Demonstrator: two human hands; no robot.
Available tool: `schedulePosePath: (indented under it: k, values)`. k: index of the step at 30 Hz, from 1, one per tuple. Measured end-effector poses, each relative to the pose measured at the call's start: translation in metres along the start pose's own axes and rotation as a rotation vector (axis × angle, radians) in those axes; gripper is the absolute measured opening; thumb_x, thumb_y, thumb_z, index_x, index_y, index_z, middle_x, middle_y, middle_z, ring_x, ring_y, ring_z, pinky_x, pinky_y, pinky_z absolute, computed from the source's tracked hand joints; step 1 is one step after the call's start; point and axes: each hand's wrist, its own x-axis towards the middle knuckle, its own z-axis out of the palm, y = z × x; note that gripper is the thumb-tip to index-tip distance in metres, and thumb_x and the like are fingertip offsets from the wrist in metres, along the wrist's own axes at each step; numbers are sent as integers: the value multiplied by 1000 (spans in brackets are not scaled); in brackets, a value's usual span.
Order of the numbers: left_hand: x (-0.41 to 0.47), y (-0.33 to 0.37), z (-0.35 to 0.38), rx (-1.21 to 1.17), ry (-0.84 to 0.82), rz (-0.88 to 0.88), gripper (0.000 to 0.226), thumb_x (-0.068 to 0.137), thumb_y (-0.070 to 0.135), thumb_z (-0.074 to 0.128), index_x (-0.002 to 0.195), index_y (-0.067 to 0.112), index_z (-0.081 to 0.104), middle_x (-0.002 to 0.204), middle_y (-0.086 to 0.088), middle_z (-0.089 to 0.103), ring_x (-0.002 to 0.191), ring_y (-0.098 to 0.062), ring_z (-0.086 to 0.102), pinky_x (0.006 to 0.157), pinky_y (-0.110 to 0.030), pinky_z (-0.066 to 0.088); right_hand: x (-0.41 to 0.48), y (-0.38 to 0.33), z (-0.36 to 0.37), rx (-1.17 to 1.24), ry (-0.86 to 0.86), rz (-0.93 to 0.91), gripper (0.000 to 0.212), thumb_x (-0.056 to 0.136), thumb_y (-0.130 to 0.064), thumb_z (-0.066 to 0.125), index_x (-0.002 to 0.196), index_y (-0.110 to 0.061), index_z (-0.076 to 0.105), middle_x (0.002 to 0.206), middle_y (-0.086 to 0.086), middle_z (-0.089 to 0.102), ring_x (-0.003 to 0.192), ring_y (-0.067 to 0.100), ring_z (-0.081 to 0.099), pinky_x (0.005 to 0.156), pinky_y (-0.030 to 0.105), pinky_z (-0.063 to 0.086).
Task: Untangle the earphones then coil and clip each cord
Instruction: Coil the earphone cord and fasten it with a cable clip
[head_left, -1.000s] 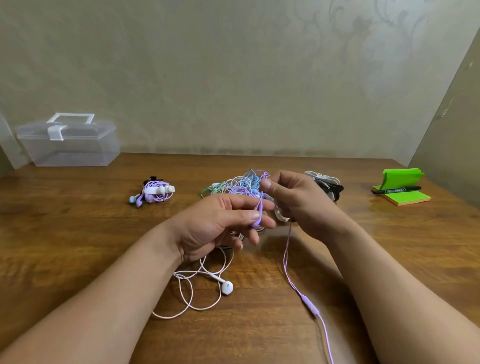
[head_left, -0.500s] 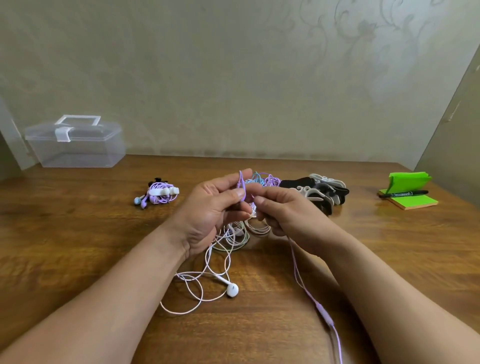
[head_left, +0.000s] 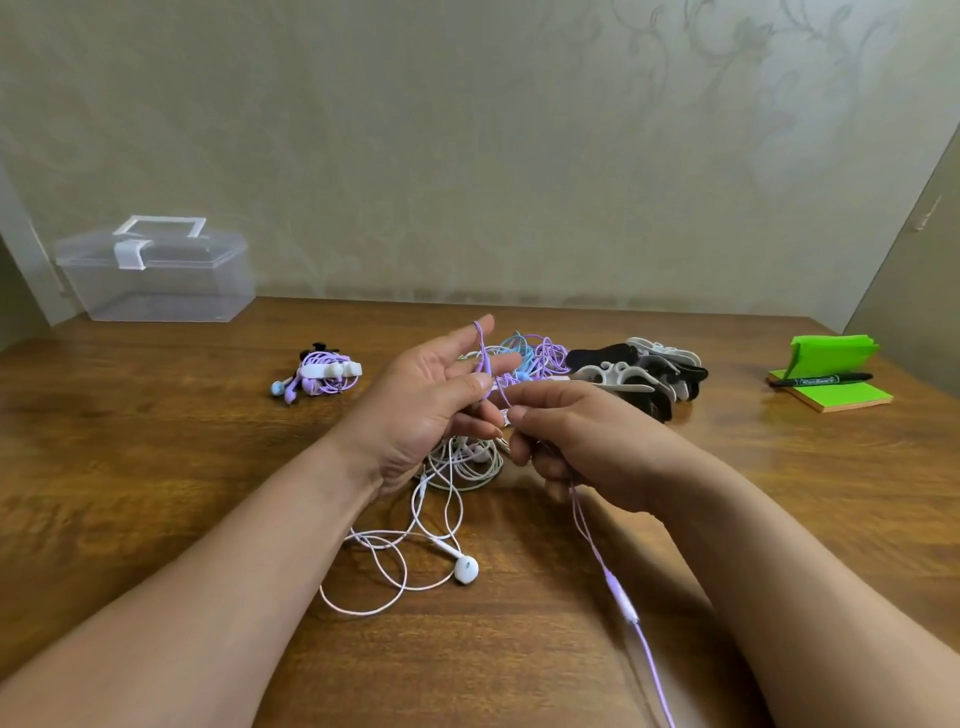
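Above the middle of the wooden table (head_left: 156, 493) my left hand (head_left: 426, 410) is raised with a purple earphone cord (head_left: 618, 597) looped over its index finger and pinned by the thumb. My right hand (head_left: 587, 441) pinches the same cord just beside it, and the cord trails down past its inline remote toward the near edge. A tangle of purple, blue and white earphones (head_left: 530, 356) lies behind the hands. White earphone cords (head_left: 395, 561) with one earbud spread below my left hand. One purple earphone set (head_left: 322, 376) lies coiled and clipped at the left.
A pile of black and white cord clips (head_left: 639, 371) sits right of the tangle. A clear plastic box (head_left: 156, 275) with a lid stands at the far left against the wall. Green sticky notes (head_left: 831, 387) with a black marker lie at the far right.
My left hand has opened its fingers and lifted, the purple cord now wound over the index finger. My right hand dropped slightly, still pinching the cord. The camera tilted a little.
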Motion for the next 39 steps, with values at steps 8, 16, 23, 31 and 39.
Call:
schedulePosePath:
  k: [8, 16, 23, 31, 39]
  values:
    - [-2, -5, -3, 431, -25, 60, 59, 106, 0, 49, 158, 26, 40, 89, 14, 76, 69, -15, 63, 74, -36, 63, -5, -5, -11, -614, 371, -294, 15, 100, -31, 67, 90, -20, 68, 73, 3, 68, 51, 5, 46, 55, 29, 39]
    - [-13, 13, -1, 418, -279, -38, 41, 105, 0, 50, 134, 26, 64, 97, -12, 76, 65, -12, 55, 57, -23, 47, -8, -7, -18, -412, 357, -448, 16, 97, -10, 68, 100, -25, 72, 91, -2, 77, 86, 22, 72, 75, 40, 57]
    - [-15, 18, -14, 477, -412, -97, 40, 101, -5, 50, 123, 22, 72, 103, -11, 77, 67, -18, 54, 58, -27, 45, -6, -5, -18, -358, 330, -467, 11, 93, -9, 77, 97, -19, 72, 91, -2, 77, 80, 11, 73, 72, 27, 53]
    - [-20, 23, -18, 69, -576, -107, 49, 97, -5, 54, 140, 15, 63, 107, -24, 74, 58, -15, 58, 52, -21, 46, 2, -3, -18, 271, 17, -316, 7, 91, -9, 69, 97, -8, 67, 72, 1, 61, 54, 9, 44, 47, 18, 36]
    - [-6, 13, -8, -75, -132, 39, 49, 101, -2, 51, 144, 20, 56, 99, -13, 76, 63, -13, 61, 59, -20, 55, 9, 0, 1, 228, 46, -139, 18, 108, -15, 52, 111, -11, 69, 74, 4, 56, 50, 7, 26, 41, 17, 25]
